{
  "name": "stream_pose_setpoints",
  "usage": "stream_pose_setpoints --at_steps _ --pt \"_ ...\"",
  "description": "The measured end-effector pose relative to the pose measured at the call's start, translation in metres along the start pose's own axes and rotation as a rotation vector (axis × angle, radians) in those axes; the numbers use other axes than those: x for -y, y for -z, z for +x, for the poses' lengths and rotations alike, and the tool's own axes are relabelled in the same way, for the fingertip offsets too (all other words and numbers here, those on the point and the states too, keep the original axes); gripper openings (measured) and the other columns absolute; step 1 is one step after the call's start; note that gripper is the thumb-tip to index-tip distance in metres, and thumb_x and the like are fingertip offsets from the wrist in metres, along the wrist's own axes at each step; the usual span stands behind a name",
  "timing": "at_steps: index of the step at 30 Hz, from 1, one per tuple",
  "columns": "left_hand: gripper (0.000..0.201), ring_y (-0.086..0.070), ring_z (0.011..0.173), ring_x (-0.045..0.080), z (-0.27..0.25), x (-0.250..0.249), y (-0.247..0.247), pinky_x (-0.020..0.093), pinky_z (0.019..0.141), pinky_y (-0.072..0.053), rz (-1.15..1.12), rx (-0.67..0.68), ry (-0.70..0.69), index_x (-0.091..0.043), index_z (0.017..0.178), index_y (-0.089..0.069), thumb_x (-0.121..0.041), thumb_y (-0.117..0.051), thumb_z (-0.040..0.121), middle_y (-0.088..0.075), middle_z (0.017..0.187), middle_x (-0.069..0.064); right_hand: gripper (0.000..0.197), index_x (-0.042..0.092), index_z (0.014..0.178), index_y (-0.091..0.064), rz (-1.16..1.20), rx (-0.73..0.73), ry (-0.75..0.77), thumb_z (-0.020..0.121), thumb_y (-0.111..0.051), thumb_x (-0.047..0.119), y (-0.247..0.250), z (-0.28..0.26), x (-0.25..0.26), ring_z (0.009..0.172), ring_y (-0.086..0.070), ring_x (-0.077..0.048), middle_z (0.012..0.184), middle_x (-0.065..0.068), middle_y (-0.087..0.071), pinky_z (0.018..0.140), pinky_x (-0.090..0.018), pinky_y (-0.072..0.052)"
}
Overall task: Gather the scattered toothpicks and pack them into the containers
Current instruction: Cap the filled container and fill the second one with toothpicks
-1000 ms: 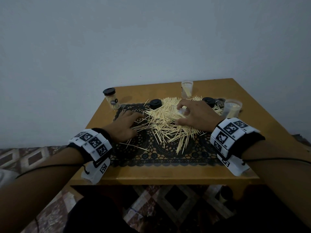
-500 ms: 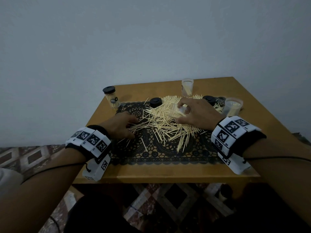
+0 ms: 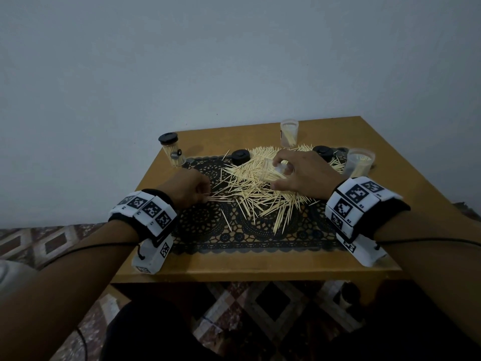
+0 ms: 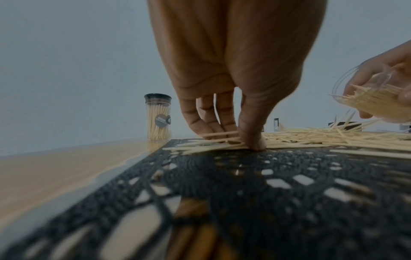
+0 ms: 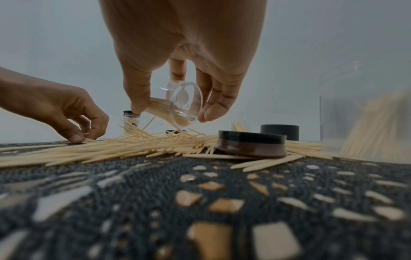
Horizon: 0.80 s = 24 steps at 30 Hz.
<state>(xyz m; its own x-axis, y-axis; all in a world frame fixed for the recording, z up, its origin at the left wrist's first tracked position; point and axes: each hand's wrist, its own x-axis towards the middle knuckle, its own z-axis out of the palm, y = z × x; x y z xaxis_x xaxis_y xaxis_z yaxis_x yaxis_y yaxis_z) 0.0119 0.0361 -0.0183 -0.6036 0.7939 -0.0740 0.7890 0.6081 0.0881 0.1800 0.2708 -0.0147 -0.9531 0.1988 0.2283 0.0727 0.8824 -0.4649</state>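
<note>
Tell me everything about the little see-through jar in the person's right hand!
The clear jar looks like plastic, round, with no lid on. It is tipped on its side, above the toothpick pile, its flat bottom facing the right wrist camera. It is partly filled with toothpicks. The right hand holds it from above, thumb on one side, fingers on the other.

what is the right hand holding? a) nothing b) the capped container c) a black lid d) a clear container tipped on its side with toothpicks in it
d: the right hand grips a clear container tipped on its side above the pile, toothpicks showing inside it.
</note>
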Motion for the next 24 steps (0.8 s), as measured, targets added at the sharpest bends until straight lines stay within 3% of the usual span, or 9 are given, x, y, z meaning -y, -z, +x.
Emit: stream_pose_setpoints --at_steps 3,6,14,19,24 --pt "0.013 -0.059 0.082 0.014 0.0 0.0 0.0 0.032 0.076 -0.05 0.047 -0.008 -0.004 -0.028 0.077 -0.062 -0.022 -0.073 0.081 -0.063 0.081 -0.007 0.049 0.016 0.114 -0.06 -0.017 0.016 0.004 0.076 -0.08 0.039 0.0 -0.001 0.002 0.084 -0.061 -0.021 0.089 -0.001 -0.06 0.072 -0.03 -0.048" --pt "0.012 -0.055 0.079 0.013 0.001 -0.004 -0.002 0.028 0.071 -0.044 0.081 0.006 -0.021 -0.022 0.08 -0.061 -0.013 -0.065 0.086 -0.058 0.078 -0.008 0.05 0.017 0.115 -0.06 -0.013 0.031 -0.002 0.076 -0.08 0.04 0.0 -0.001 0.002 0.087 -0.062 -0.021 0.096 -0.004 -0.064 0.075 -0.031 -0.05" --pt "0.012 -0.047 0.086 0.017 0.0 -0.013 -0.004 0.027 0.073 -0.04 0.212 0.015 -0.06 -0.015 0.084 -0.05 -0.004 -0.052 0.089 -0.052 0.09 0.002 0.05 0.017 0.117 -0.059 -0.022 0.056 -0.006 0.076 -0.08 0.038 0.001 -0.001 0.005 0.089 -0.063 -0.021 0.103 -0.008 -0.068 0.075 -0.032 -0.053" --pt "0.019 -0.048 0.078 0.018 0.007 -0.023 -0.002 0.027 0.065 -0.036 0.116 -0.013 -0.075 -0.018 0.079 -0.047 -0.004 -0.053 0.089 -0.051 0.081 -0.002 0.05 0.017 0.118 -0.06 -0.046 0.077 -0.004 0.076 -0.08 0.038 0.002 -0.001 0.005 0.092 -0.062 -0.021 0.104 -0.007 -0.066 0.079 -0.033 -0.053" --pt "0.02 -0.048 0.075 0.015 0.026 -0.05 0.008 0.027 0.066 -0.036 0.02 -0.104 -0.201 -0.02 0.078 -0.047 -0.006 -0.055 0.09 -0.052 0.078 -0.005 0.048 0.018 0.115 -0.06 -0.077 0.085 -0.007 0.075 -0.08 0.036 -0.001 0.001 0.001 0.093 -0.06 -0.022 0.107 -0.006 -0.065 0.08 -0.034 -0.052"
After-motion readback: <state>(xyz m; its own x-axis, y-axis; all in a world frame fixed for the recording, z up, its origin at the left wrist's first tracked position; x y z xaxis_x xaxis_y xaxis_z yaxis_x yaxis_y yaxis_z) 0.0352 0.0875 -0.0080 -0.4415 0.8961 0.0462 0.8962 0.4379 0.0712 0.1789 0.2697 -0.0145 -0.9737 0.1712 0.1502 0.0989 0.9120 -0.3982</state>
